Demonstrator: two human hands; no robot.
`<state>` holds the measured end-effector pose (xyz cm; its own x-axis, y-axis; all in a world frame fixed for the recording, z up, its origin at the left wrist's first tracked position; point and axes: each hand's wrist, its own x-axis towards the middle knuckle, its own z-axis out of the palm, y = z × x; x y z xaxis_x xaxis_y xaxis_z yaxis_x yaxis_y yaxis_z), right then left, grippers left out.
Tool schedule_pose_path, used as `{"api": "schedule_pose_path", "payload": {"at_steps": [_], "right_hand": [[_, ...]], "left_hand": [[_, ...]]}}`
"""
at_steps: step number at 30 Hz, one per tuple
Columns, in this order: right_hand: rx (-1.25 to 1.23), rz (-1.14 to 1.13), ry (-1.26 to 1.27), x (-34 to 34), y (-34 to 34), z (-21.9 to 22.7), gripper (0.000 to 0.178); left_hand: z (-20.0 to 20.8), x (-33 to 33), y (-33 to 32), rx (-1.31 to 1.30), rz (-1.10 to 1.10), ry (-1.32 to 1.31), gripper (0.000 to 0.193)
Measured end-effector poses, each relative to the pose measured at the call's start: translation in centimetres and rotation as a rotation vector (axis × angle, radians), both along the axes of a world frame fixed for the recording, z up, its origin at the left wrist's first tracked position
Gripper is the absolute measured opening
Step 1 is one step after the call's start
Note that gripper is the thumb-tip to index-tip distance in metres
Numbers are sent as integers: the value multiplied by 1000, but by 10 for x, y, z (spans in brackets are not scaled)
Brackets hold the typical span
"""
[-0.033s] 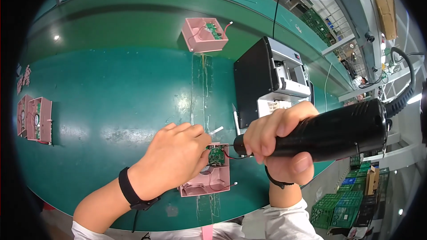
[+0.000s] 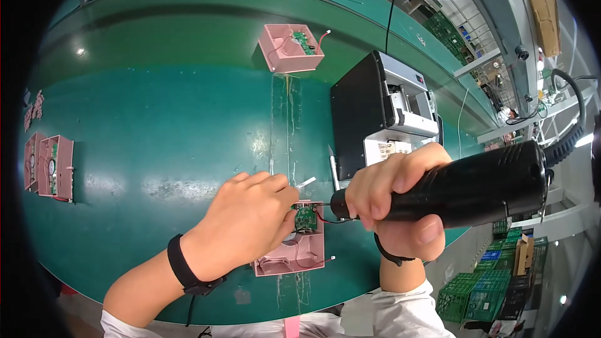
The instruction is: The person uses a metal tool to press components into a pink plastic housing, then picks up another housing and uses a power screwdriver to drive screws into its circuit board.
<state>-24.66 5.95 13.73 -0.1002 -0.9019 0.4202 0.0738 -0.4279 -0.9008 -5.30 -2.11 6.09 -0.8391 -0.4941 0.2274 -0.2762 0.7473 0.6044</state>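
Note:
My right hand is wrapped around a black electric screwdriver, held sideways with its thin bit pointing left over a pink plastic box. Inside that open box are a green circuit board, a round part partly hidden by my hand, and thin red and black wires ending in a small white connector. Beside the board, at the box's far left corner, my left hand is closed, thumb and fingers drawn together. What its fingertips pinch is hidden. The bit's end meets the board's far edge near those fingertips.
A black and silver machine stands right of centre, with a utility knife beside it. Another pink box sits farther back. More pink housings lie at the far left. A small white strip is behind my left hand.

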Motion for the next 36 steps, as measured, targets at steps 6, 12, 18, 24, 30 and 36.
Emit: {"api": "schedule_pose_path", "payload": {"at_steps": [6, 12, 18, 24, 30, 36], "right_hand": [[-14, 21, -9, -2, -3, -6, 48], [42, -11, -48, 2, -3, -9, 52], [27, -18, -115, 3, -6, -16, 54], [64, -58, -112, -4, -4, -15, 55], [-283, -89, -49, -58, 17, 37, 44], [-306, -394, 132, -112, 15, 35, 38]], "left_hand": [[0, -2, -1, 12, 4, 12, 11], [2, 0, 1, 33, 3, 3, 13], [5, 15, 6, 160, 17, -3, 42], [-14, 45, 17, 372, -44, 177, 103], [-25, 47, 27, 338, -51, 130, 115], [-31, 44, 28, 326, -83, 175, 111]]}}
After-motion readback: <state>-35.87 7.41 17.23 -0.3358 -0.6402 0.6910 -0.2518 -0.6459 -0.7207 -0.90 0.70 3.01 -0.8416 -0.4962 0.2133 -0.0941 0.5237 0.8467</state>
